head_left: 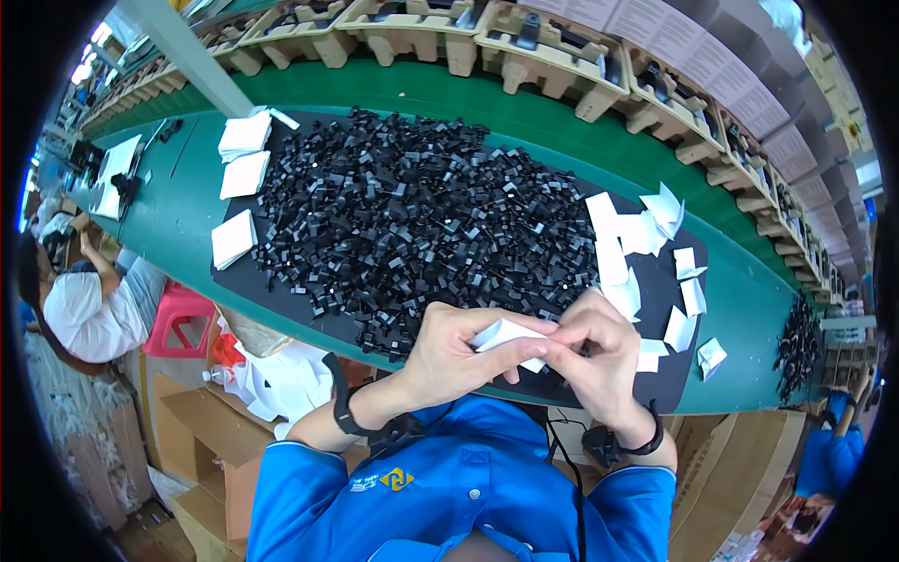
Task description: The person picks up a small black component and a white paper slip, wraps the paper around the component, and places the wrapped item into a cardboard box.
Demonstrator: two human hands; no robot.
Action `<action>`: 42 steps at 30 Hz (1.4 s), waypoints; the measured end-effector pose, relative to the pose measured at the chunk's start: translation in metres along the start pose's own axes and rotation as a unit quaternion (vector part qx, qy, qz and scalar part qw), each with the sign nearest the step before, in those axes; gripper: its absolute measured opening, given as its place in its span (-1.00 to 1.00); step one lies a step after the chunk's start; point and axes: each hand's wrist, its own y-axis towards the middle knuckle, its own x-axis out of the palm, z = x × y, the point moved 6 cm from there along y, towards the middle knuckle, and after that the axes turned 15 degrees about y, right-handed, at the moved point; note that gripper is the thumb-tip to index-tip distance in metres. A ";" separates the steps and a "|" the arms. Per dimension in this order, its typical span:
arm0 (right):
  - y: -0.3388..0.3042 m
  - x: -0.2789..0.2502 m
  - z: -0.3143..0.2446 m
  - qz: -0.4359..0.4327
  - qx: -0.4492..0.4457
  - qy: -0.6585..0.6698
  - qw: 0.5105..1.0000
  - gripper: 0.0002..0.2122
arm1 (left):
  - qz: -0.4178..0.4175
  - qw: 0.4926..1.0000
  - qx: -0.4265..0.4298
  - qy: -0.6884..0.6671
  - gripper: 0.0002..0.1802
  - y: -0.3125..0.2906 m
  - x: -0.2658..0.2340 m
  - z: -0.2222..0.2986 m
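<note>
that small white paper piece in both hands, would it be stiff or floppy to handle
Probably thin and easily creased: the white paper piece already shows folds between the left hand and right hand. Likely very light, since fingertips alone pinch it. The folded white pieces on the black mat hold their shape, so not limp.

The person wore a bright blue short-sleeved shirt (468, 487) of smooth woven cloth, its sleeves ending above the elbows and leaving both forearms bare. A small yellow-and-white embroidered emblem (386, 480) sat on the left chest, and a stitched seam ran across the front below the collar. A black band with a flat dark body (339, 398) circled the left wrist, and a similar black strap (648, 438) wrapped the right wrist. A thin black cable (573, 478) ran down the middle of the shirt front. The left hand (449, 351) and the right hand (599, 351) were bare, without gloves or rings that could be made out.
</note>
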 end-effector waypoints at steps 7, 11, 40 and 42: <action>-0.011 0.001 0.002 0.045 0.048 -0.113 0.991 -0.81 | 0.010 0.993 0.000 0.122 -0.76 0.004 -0.005 -0.018; -0.028 -0.092 -0.002 0.160 -0.028 -0.088 0.983 -0.77 | 0.188 0.893 0.144 0.383 -0.80 -0.011 -0.056 0.020; -0.081 -0.258 0.004 0.396 0.090 -0.540 0.737 -0.63 | 0.140 0.763 -0.179 0.605 -0.16 -0.098 -0.328 -0.057; -0.068 -0.239 -0.005 0.367 0.110 -0.479 0.790 -0.63 | 0.158 0.753 -0.155 0.619 -0.13 -0.100 -0.328 -0.055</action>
